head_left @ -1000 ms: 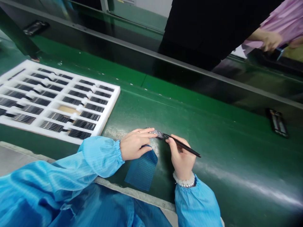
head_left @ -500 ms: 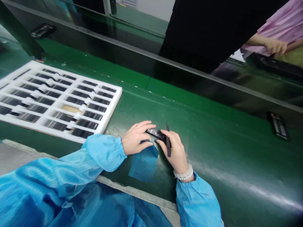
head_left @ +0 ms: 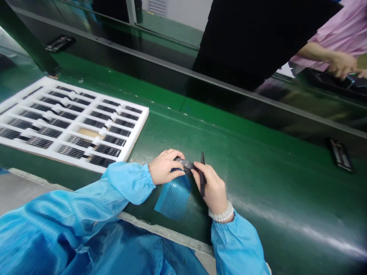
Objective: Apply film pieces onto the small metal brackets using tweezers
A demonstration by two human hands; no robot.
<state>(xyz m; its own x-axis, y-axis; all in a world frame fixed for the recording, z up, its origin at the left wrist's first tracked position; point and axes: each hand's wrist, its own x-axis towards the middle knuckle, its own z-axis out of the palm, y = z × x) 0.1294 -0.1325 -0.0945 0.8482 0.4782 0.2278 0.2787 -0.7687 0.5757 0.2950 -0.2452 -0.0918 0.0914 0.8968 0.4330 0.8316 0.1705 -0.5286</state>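
Observation:
A small black electronic part (head_left: 187, 164) with light spots on its face is held between my two hands, just above the table. My left hand (head_left: 166, 167) pinches its left end between fingers and thumb. At its right end, the thumb and fingertips of my right hand (head_left: 212, 187) close on it. That same hand also holds black tweezers (head_left: 202, 179), their pointed end directed away from me. Beneath the part lies a blue sheet (head_left: 174, 198) with rows of small dots, its upper edge partly covered by my left hand.
To the left, a white foam tray (head_left: 145, 114) carries rows of black parts in slots. Dark devices (head_left: 341, 154) lie along the far ledge (head_left: 243, 91) at right and left. Beyond it, a co-worker's hand (head_left: 342, 63) works on something black.
The black part has turned a little in my fingers, showing a different face. My left hand grips it more closely. The tweezers are slightly more upright, and the view has shifted a little.

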